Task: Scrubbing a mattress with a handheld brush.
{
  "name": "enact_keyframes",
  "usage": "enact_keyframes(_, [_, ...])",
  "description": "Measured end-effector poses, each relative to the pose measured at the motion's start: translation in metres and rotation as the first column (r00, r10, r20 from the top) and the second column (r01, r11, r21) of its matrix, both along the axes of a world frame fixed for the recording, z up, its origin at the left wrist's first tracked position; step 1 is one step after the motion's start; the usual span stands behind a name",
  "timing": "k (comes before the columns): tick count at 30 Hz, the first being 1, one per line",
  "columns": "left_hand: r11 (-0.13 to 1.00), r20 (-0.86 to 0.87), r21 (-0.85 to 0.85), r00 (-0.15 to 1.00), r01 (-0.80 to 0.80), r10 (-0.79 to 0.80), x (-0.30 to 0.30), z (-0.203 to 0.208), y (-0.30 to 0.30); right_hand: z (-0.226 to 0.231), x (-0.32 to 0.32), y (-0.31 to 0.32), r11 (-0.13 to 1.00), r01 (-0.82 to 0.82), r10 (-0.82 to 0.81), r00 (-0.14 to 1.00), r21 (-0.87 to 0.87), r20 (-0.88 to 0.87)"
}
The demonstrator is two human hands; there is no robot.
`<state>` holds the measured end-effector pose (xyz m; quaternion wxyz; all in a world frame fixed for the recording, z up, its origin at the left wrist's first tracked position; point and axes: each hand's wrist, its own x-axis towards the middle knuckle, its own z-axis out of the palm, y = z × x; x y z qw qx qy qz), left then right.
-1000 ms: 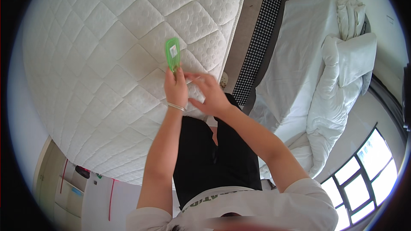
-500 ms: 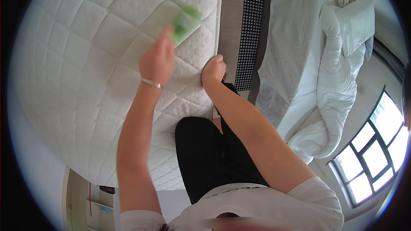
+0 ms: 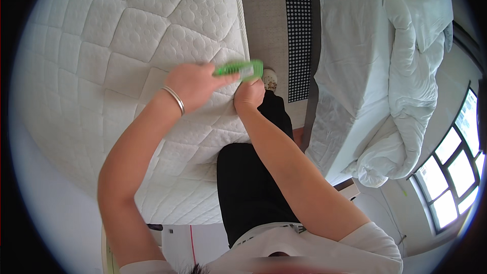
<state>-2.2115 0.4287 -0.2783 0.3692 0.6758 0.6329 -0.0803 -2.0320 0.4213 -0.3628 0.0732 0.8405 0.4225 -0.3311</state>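
Observation:
My left hand (image 3: pixel 190 86), with a silver bangle at the wrist, is closed round a green, flat, elongated object (image 3: pixel 253 70). It has a whitish patch in the middle and is smeared by motion, so its exact kind is unclear. The white quilted mattress (image 3: pixel 127 25) lies under this hand. At the mattress's right edge, my right hand (image 3: pixel 248 94) is curled over the border, its fingers partly hidden. The far end of the green object hangs just over or against my right hand; whether they touch I cannot tell.
My black-trousered leg (image 3: pixel 238 187) presses against the mattress side, and a light shoe (image 3: pixel 270 78) shows on the floor. A black dotted strip (image 3: pixel 298 35) runs beside a second bed with a white sheet (image 3: pixel 345 45) and a bunched quilt (image 3: pixel 406 111). A window (image 3: pixel 456 162) is at right.
My left hand has swung the green object toward me and to the right, from over the mattress to beside my right hand. My right hand stays at the mattress edge.

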Motion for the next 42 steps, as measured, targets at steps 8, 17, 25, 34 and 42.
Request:
enact_keyframes(8, [0.857,-0.079,0.190,0.863,-0.478,0.499,-0.039,0.004,0.059,-0.008,-0.004,-0.005,0.997,-0.005,0.003,1.000,0.081,0.027])
enact_keyframes(17, [0.907,-0.060,0.211,0.921,-0.364,0.384,-0.039,-0.003,-0.007,-0.010,-0.007,-0.002,0.999,-0.003,-0.001,0.997,0.042,0.074])
enact_keyframes(25, [0.934,0.359,0.162,0.901,-0.319,0.246,0.040,-0.014,-0.105,-0.018,-0.008,-0.017,0.991,0.019,-0.018,1.000,0.134,-0.009])
enact_keyframes(34, [0.540,0.202,0.526,0.713,-0.657,0.671,0.042,-0.026,-0.094,-0.020,-0.001,-0.008,0.990,0.083,-0.088,0.995,0.116,0.036])
enact_keyframes(42, [0.267,0.068,0.472,0.336,-0.840,0.939,-0.009,-0.035,-0.102,-0.020,-0.002,-0.007,0.985,0.027,-0.038,0.997,0.169,0.061])
